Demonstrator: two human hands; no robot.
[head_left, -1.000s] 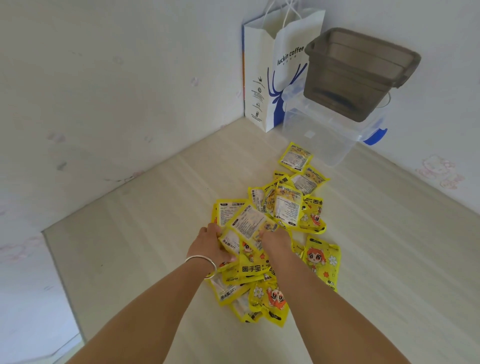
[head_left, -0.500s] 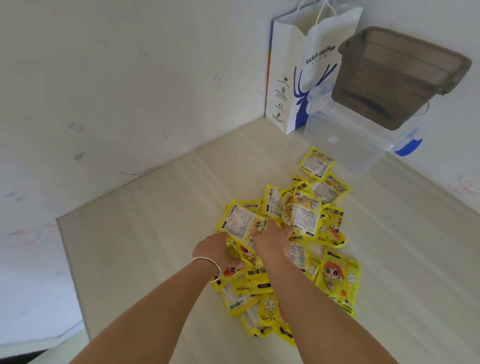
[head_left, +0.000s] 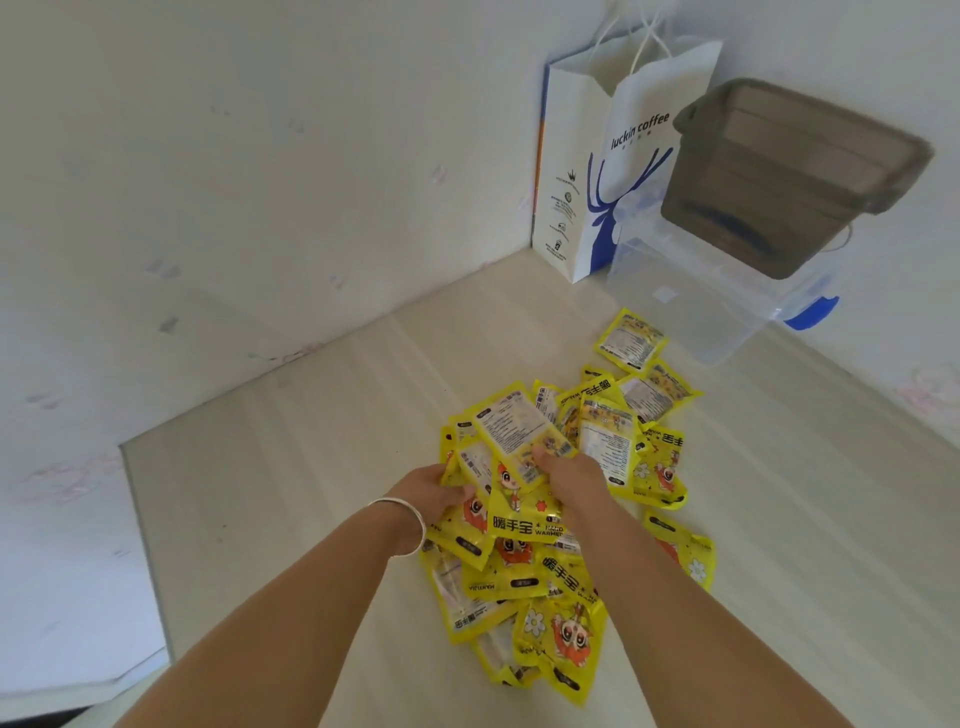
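Just the head view here. A heap of yellow packets (head_left: 524, 525) is spread on the pale wood surface (head_left: 291, 509), near the wall corner. The left hand (head_left: 434, 491), with a bangle (head_left: 415, 519) on the wrist, is curled into the heap's left edge and a few packets are gripped. The right hand (head_left: 569, 475) has its thumb pressed on the top packet (head_left: 511, 431); the fingers are hidden underneath, so a pinch is judged likely. Probably a bunch is being gathered for the clear box (head_left: 691, 306) behind, under the brown tub (head_left: 779, 171). "暖手宝" and "HAND WARMER" can be read on the fronts, and "luckin coffee" on the paper bag (head_left: 618, 156).
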